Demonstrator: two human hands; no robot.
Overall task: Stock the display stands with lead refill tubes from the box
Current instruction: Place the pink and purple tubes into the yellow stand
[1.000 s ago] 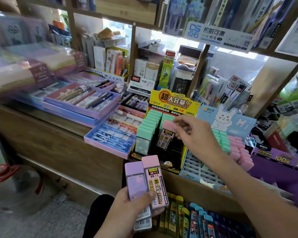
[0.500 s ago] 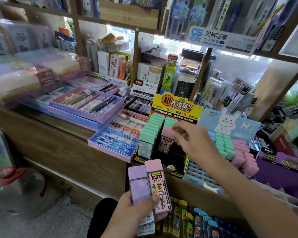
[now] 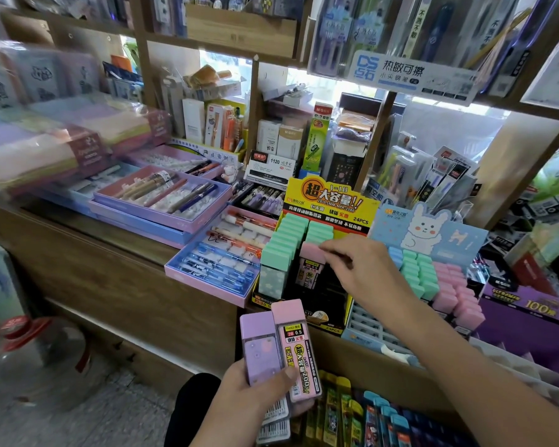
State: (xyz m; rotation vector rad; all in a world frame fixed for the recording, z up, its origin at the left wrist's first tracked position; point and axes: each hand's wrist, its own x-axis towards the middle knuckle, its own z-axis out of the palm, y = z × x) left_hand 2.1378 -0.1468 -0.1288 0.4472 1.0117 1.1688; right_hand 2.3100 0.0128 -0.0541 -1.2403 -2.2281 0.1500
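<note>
On the right hand, fingers pinch the cap of a pink refill tube standing in the yellow display stand beside green tubes; the left hand grips two more tubes in front of the stand.

Racked refill tubes: mint green
Pinched refill tube: pink
Held refill tube: lilac, perhaps dotted

The yellow cardboard display-stand header reads "1-10", "2B/0.5MM" and "24PCS". The pink plastic lead tube in the left hand says "2B 0.5" and "200"; a white flat box shows "1120".
</note>
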